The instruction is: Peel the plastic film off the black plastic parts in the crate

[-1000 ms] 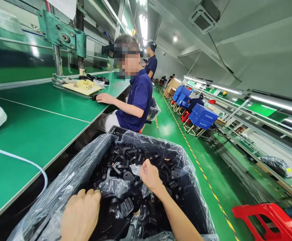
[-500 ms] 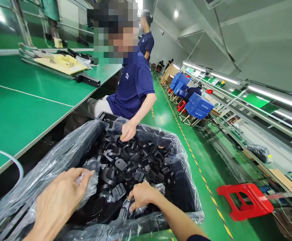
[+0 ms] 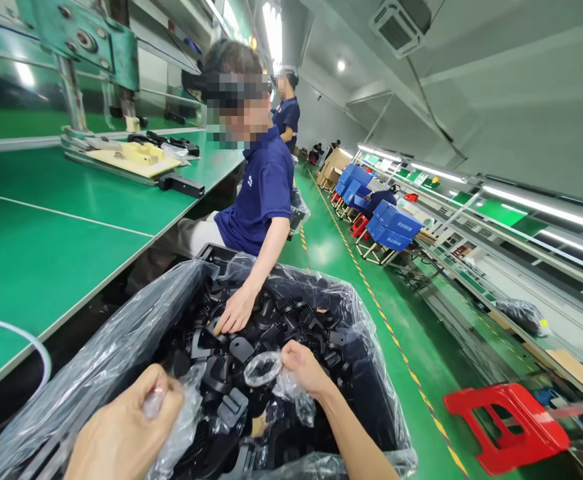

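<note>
My left hand is closed around a crumpled clear plastic bag, at the near left of a black bin. Over the middle of the bin my right hand pinches another clear plastic bag, whose mouth forms a loop to the left of the fingers. Below both hands lies a heap of black plastic parts, some wrapped in clear film. A dark grey ribbed part lies between my hands. A co-worker's hand reaches into the heap from the far side.
Clear liner film drapes over the bin's edges. A green workbench with a press runs along the left. One co-worker sits across the bin. To the right are a red stool, blue boxes and shelving.
My right hand has risen from the near parts to mid-bin, with a plastic bag in its fingers. My left hand has closed more tightly. The co-worker's hand has moved deeper into the heap.
</note>
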A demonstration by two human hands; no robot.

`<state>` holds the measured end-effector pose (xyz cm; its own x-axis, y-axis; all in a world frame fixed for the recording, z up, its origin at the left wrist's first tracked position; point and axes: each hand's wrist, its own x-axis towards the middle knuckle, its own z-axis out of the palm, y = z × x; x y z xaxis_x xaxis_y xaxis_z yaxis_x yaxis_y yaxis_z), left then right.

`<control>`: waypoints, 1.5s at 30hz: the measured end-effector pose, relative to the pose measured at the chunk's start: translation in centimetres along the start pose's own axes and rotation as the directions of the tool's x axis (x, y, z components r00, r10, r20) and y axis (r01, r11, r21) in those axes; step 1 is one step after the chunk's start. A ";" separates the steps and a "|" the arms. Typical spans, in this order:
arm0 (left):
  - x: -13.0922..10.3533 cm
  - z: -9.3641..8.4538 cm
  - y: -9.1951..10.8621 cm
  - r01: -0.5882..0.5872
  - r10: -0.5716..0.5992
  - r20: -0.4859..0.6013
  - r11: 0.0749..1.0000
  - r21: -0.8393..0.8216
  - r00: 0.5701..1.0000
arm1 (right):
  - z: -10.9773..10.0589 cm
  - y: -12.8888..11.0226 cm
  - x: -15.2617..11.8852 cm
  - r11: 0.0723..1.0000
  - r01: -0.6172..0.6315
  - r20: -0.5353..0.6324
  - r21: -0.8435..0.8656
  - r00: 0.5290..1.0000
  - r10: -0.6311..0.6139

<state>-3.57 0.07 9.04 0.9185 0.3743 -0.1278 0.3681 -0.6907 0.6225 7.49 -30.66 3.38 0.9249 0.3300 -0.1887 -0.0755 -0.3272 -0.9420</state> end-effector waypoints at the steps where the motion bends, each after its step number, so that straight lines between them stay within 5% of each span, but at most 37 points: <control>1: -0.1 0.3 0.1 0.028 -0.030 0.055 0.999 0.027 0.998 | 0.3 -0.3 0.4 0.997 -0.011 -0.048 0.074 0.999 0.015; 6: -0.6 2.3 0.4 -0.004 0.013 0.207 0.999 -0.043 0.978 | 4.0 -0.9 2.6 0.929 -0.083 -0.112 0.360 0.985 0.132; 11: -0.6 3.4 0.7 -0.057 0.043 0.224 0.997 0.057 0.974 | 9.8 -1.4 3.5 0.842 -0.271 0.121 0.466 0.962 0.243; 15: 0.1 3.2 0.3 -0.042 0.071 0.240 0.991 -0.124 0.968 | 12.9 -2.3 2.9 0.845 -0.296 0.199 0.445 0.953 0.229; 18: 0.5 2.7 -0.2 0.028 0.017 0.198 0.975 -0.222 0.980 | 12.6 -3.5 2.4 0.892 -0.240 0.207 0.382 0.963 0.170; 22: 0.1 1.8 -0.1 0.214 -0.194 0.121 0.960 -0.180 0.973 | 8.9 -4.7 2.2 0.988 -0.071 0.216 0.141 0.976 0.039; 25: -0.9 1.2 0.8 0.107 -0.128 -0.110 0.978 -0.179 0.986 | 6.9 -4.4 1.3 0.989 0.075 0.245 -0.130 0.969 -0.041; 28: -1.9 0.9 1.6 -0.162 0.097 -0.411 0.979 -0.126 0.906 | 7.8 -3.6 -0.7 0.884 0.241 0.373 -0.400 0.924 -0.083; 30: -2.3 0.8 1.9 -0.217 0.144 -0.529 0.973 -0.078 0.836 | 9.5 -3.1 -2.1 0.759 0.328 0.408 -0.563 0.909 -0.091; 35: -1.8 1.1 1.4 -0.188 0.101 -0.550 0.977 -0.104 0.829 | 12.6 -2.1 -2.2 0.494 0.366 0.420 -0.789 0.907 0.000; 39: -0.9 2.3 0.2 -0.319 0.168 -0.660 0.941 -0.114 0.732 | 13.0 -2.0 -1.5 0.386 0.322 0.369 -0.864 0.928 0.052; 41: -0.8 2.8 -0.1 -0.352 0.207 -0.687 0.933 -0.076 0.697 | 13.7 -2.4 -0.9 0.348 0.315 0.337 -0.883 0.941 0.004; 45: 0.0 3.6 0.6 -0.307 0.212 -0.743 0.952 0.010 0.635 | 17.2 -4.9 1.6 0.371 0.455 0.397 -0.810 0.890 -0.223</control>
<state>-2.86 -2.57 6.69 0.5540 0.5504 0.6246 0.0695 -0.7782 0.6242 2.94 -13.25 2.90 0.6921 0.7186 -0.0682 0.6941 -0.6884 -0.2106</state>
